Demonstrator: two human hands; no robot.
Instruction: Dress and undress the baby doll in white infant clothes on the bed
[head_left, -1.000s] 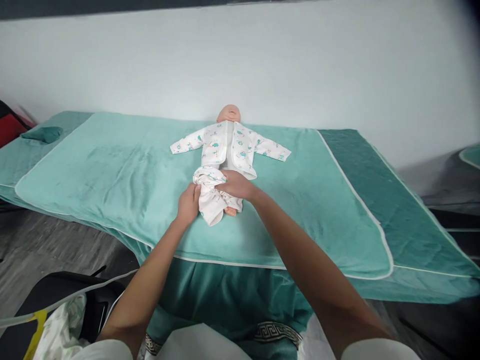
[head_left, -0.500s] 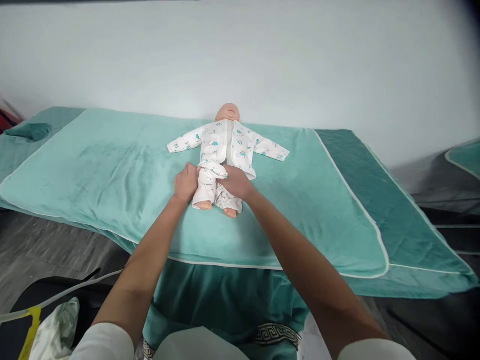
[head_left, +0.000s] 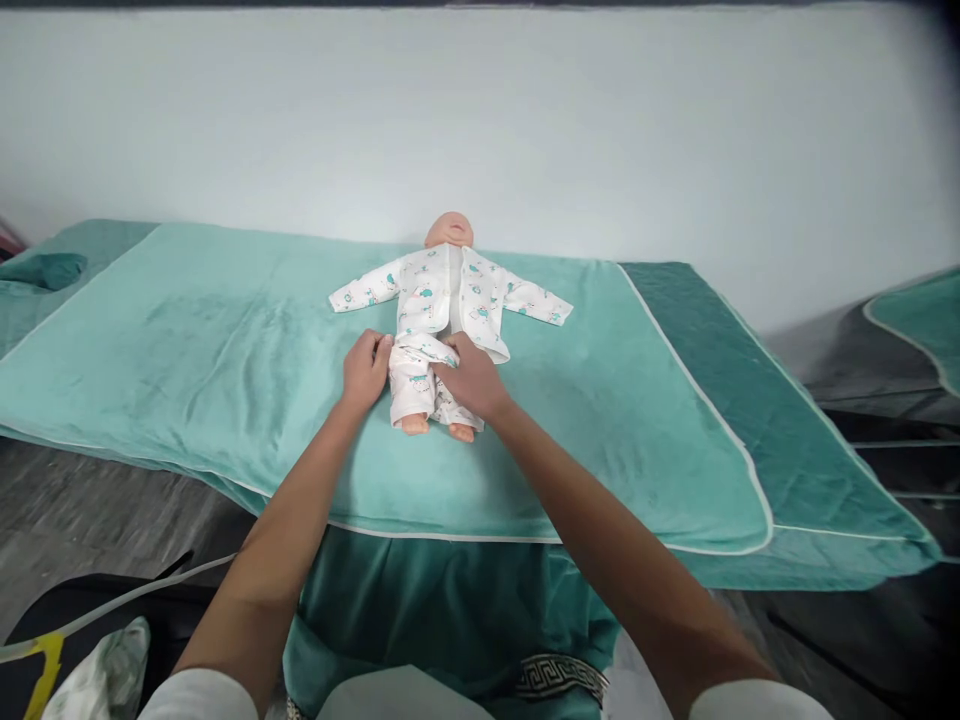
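A baby doll [head_left: 450, 229] lies on its back with both arms spread. Its white printed jacket [head_left: 486, 300] hangs open down the front. White printed trousers [head_left: 411, 388] cover its legs, their waist bunched at the top and the bare feet showing below the cuffs. My left hand [head_left: 366, 370] is closed at the left edge of the trousers' waist, fingers curled against the cloth. Over the other leg, my right hand [head_left: 476, 378] pinches the waistband near the middle and hides part of that leg.
The doll lies on a bed with a green velvety cover [head_left: 247, 350] against a white wall [head_left: 480, 120]. At lower left, a black chair [head_left: 52, 605] holds a crumpled printed cloth [head_left: 112, 672], with a pale cable [head_left: 150, 595] running past. Another green-covered surface [head_left: 919, 320] is at far right.
The left trouser leg is straighter and its cuff sits slightly lower. My left hand has shifted a little left, its fingers less tightly bunched. The whole view has moved slightly.
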